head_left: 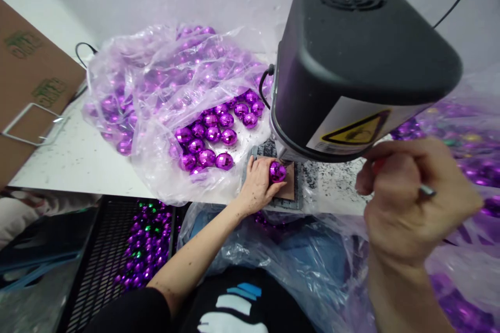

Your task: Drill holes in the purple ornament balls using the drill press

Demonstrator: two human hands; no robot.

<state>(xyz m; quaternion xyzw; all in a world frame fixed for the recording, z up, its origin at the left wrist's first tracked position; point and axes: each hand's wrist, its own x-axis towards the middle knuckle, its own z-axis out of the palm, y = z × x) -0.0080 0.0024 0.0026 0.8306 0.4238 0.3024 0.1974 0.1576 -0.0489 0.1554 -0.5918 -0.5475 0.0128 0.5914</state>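
My left hand (258, 183) pinches a purple faceted ball (277, 171) and holds it on the small plate (291, 193) under the head of a black machine (359, 62). My right hand (410, 203), raised close to the camera at the right, is closed around the machine's lever, whose red grip (377, 166) and metal rod (427, 191) stick out of the fist. A clear plastic bag (156, 93) full of the same purple balls lies open just left of the machine.
A cardboard box (27, 83) stands at the far left. A black mesh crate (136, 250) with purple and green balls sits below the table edge. More bagged balls (469, 166) lie at the right. Plastic sheeting (297, 260) covers my lap.
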